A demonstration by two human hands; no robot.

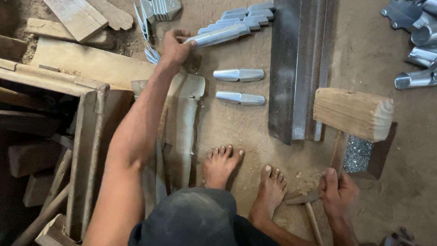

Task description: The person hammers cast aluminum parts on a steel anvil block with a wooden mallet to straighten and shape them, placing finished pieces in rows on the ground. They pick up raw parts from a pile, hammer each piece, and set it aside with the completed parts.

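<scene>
Head view: the person squatted on the dirt floor (391, 173), bare feet forward. The left hand (175, 48) reached far out and had its fingers closed around the near end of a shiny metal tube (218, 35), which lay at the front of a row of similar tubes (248, 16) on the ground, so the grip was clamped on that tube's end. The tube looked like thin folded sheet metal, flattened at one end and rounder at the other; judged light, stiff, smooth and a bit slippery, with seam edges possibly sharp, so the rounder body looked the safer place to hold, not the flattened tip. Two more finished pieces (239, 86) lay apart just below it, side by side. The right hand (337, 191) was wrapped shut on the handle of a wooden mallet (353, 113), low on the handle near its end; the big block head looked heavy and top-weighted, rough grained, unlikely to slip. The head hung above a small dark block with a speckled top (359, 152). A long steel rail (298, 68) lay between the tubes and the mallet, judged very heavy and rigid. Wooden planks (86, 59) and a bent metal sheet (184, 114) sat on the left; more metal parts (416, 41) were piled at the upper right corner.
</scene>
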